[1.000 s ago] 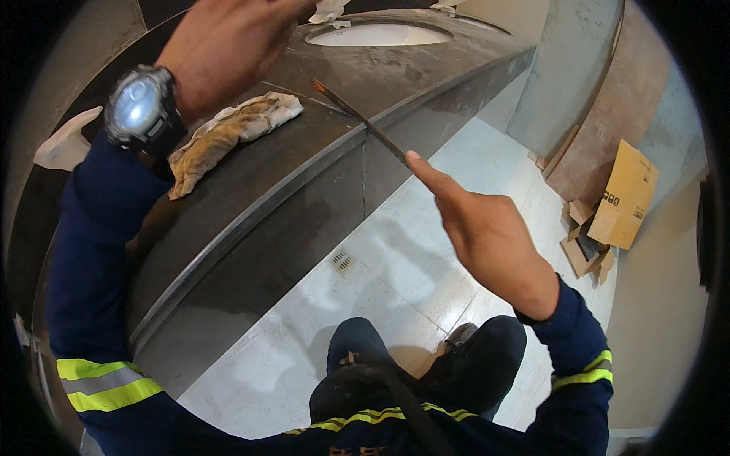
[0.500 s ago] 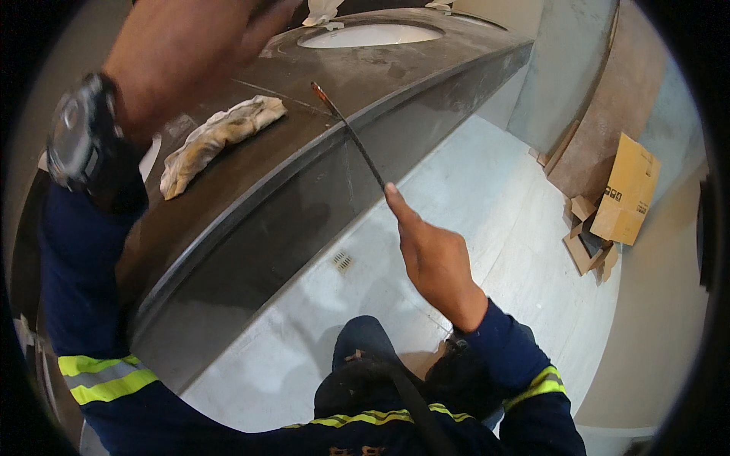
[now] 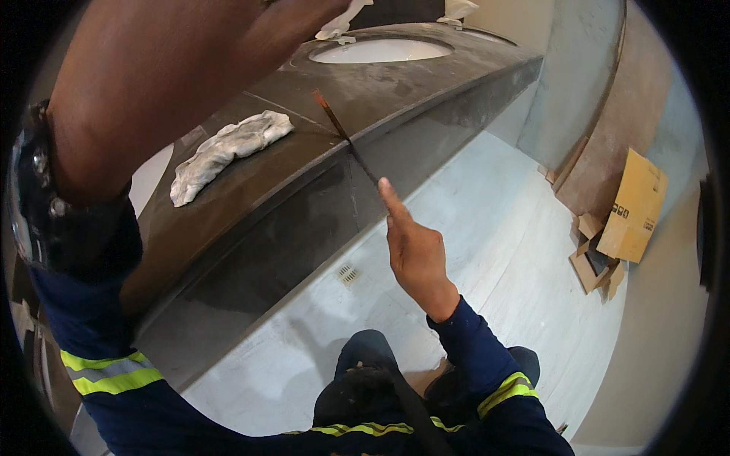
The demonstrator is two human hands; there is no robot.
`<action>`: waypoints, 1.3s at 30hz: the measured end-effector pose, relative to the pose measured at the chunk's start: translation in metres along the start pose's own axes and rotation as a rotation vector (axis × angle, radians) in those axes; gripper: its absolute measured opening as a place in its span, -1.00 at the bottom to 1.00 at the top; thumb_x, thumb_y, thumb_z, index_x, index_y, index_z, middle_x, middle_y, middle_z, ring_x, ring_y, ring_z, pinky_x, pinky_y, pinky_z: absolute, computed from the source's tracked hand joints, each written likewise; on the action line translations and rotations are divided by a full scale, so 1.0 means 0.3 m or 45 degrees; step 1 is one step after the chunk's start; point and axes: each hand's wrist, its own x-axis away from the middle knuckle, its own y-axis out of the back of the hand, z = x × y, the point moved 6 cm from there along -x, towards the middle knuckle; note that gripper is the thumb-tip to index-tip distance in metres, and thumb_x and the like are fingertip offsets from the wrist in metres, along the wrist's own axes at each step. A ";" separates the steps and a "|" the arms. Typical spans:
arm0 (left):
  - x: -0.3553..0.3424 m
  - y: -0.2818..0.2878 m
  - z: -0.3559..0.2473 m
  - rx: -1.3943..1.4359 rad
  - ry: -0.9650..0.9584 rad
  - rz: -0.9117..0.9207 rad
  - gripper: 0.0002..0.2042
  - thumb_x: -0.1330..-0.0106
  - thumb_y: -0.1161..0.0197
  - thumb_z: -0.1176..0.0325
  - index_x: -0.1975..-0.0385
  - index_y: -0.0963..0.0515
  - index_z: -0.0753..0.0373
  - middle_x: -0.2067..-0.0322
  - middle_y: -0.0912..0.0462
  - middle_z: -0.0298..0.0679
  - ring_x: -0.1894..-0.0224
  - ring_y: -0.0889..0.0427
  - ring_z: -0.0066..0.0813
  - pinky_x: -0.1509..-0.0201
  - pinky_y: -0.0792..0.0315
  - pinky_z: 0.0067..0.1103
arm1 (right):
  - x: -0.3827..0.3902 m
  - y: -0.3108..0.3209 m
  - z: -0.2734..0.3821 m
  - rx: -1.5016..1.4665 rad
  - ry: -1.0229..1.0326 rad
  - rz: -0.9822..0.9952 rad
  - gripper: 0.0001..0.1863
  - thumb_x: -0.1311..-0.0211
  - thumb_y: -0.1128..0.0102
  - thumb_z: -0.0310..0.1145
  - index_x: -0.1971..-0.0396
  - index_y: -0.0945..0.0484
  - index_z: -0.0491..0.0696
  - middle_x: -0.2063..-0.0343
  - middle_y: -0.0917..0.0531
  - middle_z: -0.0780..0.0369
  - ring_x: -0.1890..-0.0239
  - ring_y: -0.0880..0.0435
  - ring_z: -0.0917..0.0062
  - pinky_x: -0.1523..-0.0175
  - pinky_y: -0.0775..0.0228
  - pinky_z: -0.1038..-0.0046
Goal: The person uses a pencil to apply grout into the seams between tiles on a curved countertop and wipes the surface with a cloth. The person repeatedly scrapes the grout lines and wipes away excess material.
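Note:
My right hand (image 3: 414, 254) grips a thin dark metal rod (image 3: 338, 125), index finger stretched along it; the rod's orange tip points up across the counter's front edge, and I cannot tell if it touches. My left hand (image 3: 182, 83) looms large and close at the upper left, wearing a black watch (image 3: 38, 190), its fingers mostly cut off at the top. Below it, a crumpled, stained white cloth (image 3: 228, 152) lies on the curved dark stone counter (image 3: 395, 91). An oval white basin (image 3: 380, 52) sits further back.
Pale floor tiles (image 3: 494, 243) with a drain grate (image 3: 347, 273) lie under the counter. On the right, brown boards (image 3: 593, 152) lean on the wall beside torn cardboard (image 3: 631, 205). Thin white wrappings (image 3: 458, 11) sit behind the basins. My knee (image 3: 361, 349) shows at the bottom.
My left hand has moved left and closer to the camera, growing larger. My right hand has shifted left and down, and the rod in it has become more upright.

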 end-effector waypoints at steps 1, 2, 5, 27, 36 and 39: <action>0.005 -0.020 -0.012 0.035 0.017 0.009 -0.66 -0.41 -0.19 0.32 -0.12 -0.56 0.29 -0.04 -0.62 -0.03 -0.10 -0.60 -0.08 -0.25 -0.47 -0.26 | -0.001 0.010 -0.029 -0.016 -0.029 -0.013 -0.27 -0.35 -0.16 -0.56 -0.51 -0.25 0.14 0.63 -0.53 0.13 0.66 -0.51 0.32 0.45 -0.41 0.31; 0.010 -0.040 -0.016 0.073 0.045 0.023 -0.66 -0.41 -0.19 0.31 -0.13 -0.56 0.28 -0.05 -0.62 -0.04 -0.11 -0.60 -0.08 -0.26 -0.47 -0.26 | 0.005 0.022 -0.055 -0.029 -0.059 -0.026 -0.26 -0.35 -0.16 -0.56 -0.51 -0.24 0.14 0.64 -0.53 0.13 0.67 -0.51 0.32 0.46 -0.41 0.31; 0.001 0.011 0.030 -0.001 0.062 0.154 -0.65 -0.44 -0.19 0.30 -0.16 -0.56 0.25 -0.09 -0.62 -0.04 -0.13 -0.61 -0.07 -0.27 -0.47 -0.27 | -0.015 0.016 0.041 -0.033 0.000 0.037 -0.24 -0.36 -0.14 -0.55 -0.53 -0.19 0.15 0.65 -0.52 0.15 0.66 -0.52 0.29 0.47 -0.40 0.31; 0.239 -0.550 0.007 0.835 0.449 0.944 -0.58 -0.48 -0.21 0.09 -0.03 -0.55 0.38 0.05 -0.64 0.05 0.06 -0.64 -0.08 -0.04 -0.50 -0.34 | 0.284 0.361 -0.254 -0.001 -0.407 -0.083 -0.44 -0.49 0.02 -0.53 -0.46 -0.31 -0.04 0.54 -0.63 0.09 0.65 -0.53 0.42 0.42 -0.38 0.44; 0.223 -0.134 -0.426 1.463 -0.628 1.364 -0.70 -0.11 -0.32 0.36 0.14 -0.62 0.28 0.18 -0.57 -0.05 0.15 -0.67 -0.02 0.11 -0.62 -0.29 | 0.283 0.382 -0.231 -0.114 -0.366 -0.053 -0.42 -0.45 0.00 -0.58 -0.45 -0.31 -0.08 0.31 -0.74 0.02 0.65 -0.55 0.51 0.42 -0.40 0.48; 0.178 -0.026 -0.438 0.999 -0.641 0.922 -0.72 -0.16 -0.30 0.37 0.12 -0.63 0.24 0.16 -0.55 -0.14 0.12 -0.62 -0.20 0.11 -0.59 -0.35 | 0.281 0.401 -0.210 -0.125 -0.288 -0.129 -0.41 -0.42 -0.03 -0.60 -0.45 -0.33 -0.09 0.34 -0.73 0.04 0.67 -0.51 0.55 0.44 -0.38 0.50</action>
